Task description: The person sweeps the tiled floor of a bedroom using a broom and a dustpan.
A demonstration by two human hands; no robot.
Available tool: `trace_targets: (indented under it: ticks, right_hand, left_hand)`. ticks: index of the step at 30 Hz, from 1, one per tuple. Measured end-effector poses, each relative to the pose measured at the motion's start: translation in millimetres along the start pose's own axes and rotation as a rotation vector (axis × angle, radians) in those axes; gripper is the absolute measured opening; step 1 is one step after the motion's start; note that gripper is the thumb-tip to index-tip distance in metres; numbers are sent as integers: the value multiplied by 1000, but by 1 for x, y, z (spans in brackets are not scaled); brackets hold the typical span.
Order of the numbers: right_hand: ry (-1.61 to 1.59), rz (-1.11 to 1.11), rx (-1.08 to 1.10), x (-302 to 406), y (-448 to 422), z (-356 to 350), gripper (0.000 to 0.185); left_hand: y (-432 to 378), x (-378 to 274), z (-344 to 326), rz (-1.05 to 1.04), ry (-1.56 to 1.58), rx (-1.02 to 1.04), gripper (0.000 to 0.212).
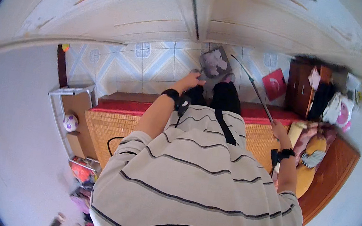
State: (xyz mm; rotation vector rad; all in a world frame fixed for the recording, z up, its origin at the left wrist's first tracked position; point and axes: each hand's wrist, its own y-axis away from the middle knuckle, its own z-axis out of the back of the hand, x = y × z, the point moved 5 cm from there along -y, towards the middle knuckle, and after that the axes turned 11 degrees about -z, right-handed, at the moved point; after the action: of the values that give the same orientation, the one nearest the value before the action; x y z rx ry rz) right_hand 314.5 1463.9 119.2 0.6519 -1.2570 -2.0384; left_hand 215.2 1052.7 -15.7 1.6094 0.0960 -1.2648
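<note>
My right hand (280,131) grips one end of a long thin rod (259,96), out to my right above the edge of the bed. The rod slants forward over the tiled floor, with a greenish part midway and a thin, slightly bent far end. What tool it is, I cannot tell. My left hand (192,82) reaches forward over my left leg, its fingers apart and nothing visible in them. Just ahead of it, by my feet, a dark grey container (206,69) holds crumpled pale material (215,62) that looks like paper or plastic.
Behind me lies a bed with a woven mat (111,122) and red edging. White cabinet doors (153,10) rise ahead. A red bag or box (274,85) and a brown wooden cabinet (292,90) stand right. Left are a white-framed rack (62,101) and a ball (70,123).
</note>
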Motion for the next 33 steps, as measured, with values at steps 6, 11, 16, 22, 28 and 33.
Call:
trace_targets:
  ticks: [6, 11, 16, 22, 28, 33]
  right_hand:
    - [234, 293, -53, -6, -68, -6, 22]
    - [422, 193, 155, 63, -35, -16, 23]
    - [651, 351, 147, 168, -14, -48, 26]
    - [786, 480, 203, 295, 90, -100, 27]
    - [551, 480, 377, 376, 169, -167, 15]
    - [661, 466, 523, 461, 167, -220, 19]
  left_hand:
    - [121, 10, 13, -69, 378, -233, 26]
    - [229, 18, 19, -125, 451, -500, 25]
    - [332, 50, 15, -131, 529, -792, 21]
    - [376, 105, 7, -229, 450, -1140, 21]
    - [448, 118, 21, -132, 474, -1394, 29]
    - [472, 152, 48, -217, 493, -1635, 23]
